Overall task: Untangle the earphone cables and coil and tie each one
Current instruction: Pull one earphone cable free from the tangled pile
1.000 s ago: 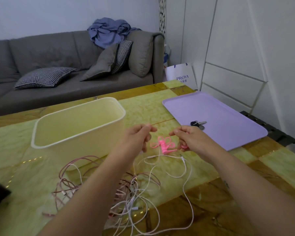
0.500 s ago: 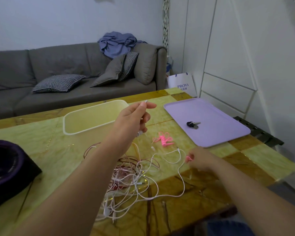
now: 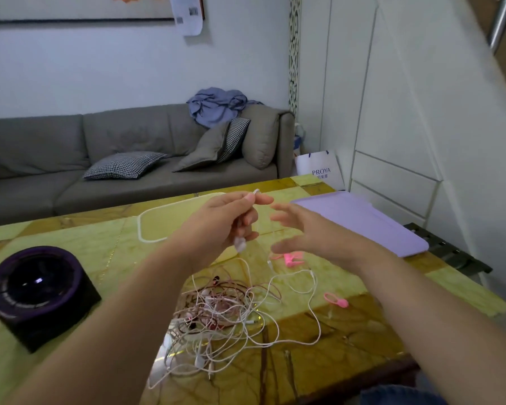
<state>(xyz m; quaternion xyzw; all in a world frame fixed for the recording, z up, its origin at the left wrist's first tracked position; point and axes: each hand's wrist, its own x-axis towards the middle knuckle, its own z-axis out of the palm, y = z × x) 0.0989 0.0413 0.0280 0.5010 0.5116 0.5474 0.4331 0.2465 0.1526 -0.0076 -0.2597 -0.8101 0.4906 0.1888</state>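
A glossy table top [image 3: 105, 244] of yellow-green and amber stone-like slabs carries a loose tangle of earphone cables [image 3: 216, 317], thin white and pink rubbery strands looped over one another near the front edge, with small buds and plugs showing among them. The left hand [image 3: 219, 226] is raised above the table; its thumb and forefinger pinch a white cable end [image 3: 256, 191] that pokes up past the fingertips, while the lower fingers curl over a small white lump [image 3: 240, 244], probably the earbuds, though blur makes that hard to confirm. A white strand hangs from this hand down to the tangle. The right hand [image 3: 310, 232] is just beside it, held in the air with fingers spread and straight, holding nothing; motion blur softens it. Below the right hand lies a cluster of bright pink ties [image 3: 289, 258], and a single pink tie [image 3: 336, 300] with a ring end lies apart, nearer the front. A flat, matte lilac tray [image 3: 368, 220] lies to the right, a cream plastic bin [image 3: 146, 229] with rounded corners stands behind the left hand, and a round black device [image 3: 38, 290] with a shiny domed centre sits at the left.
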